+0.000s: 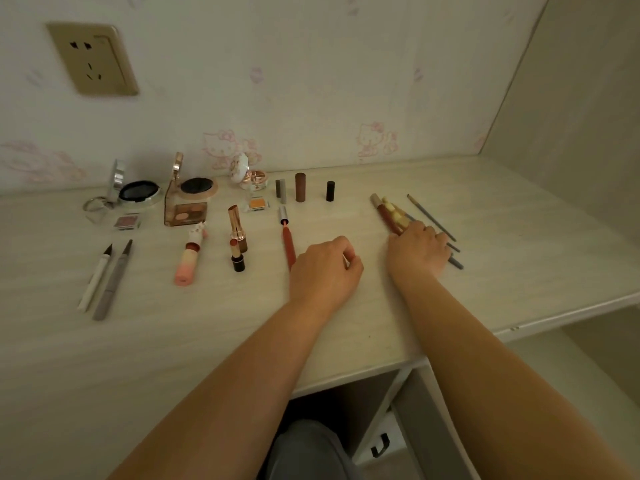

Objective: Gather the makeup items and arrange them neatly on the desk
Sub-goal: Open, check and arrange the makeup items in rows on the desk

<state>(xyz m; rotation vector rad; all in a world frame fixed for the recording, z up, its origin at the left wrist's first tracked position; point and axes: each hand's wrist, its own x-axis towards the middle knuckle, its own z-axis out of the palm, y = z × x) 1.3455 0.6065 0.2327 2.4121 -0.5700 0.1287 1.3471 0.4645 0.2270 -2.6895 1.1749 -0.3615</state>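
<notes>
Head view: right hand (420,249) rests on pencils (391,213).

On the desk (346,341), two open compacts (138,192) stood near the back edge toward the left. Three caps (300,187) stood to their right along the same edge. Two pens (104,278) lay nearest the left edge. Right of them lay a stick (188,261) and a lipstick (237,237). Several pencils (391,213) lay toward the right edge, under the right hand (419,247).
</notes>
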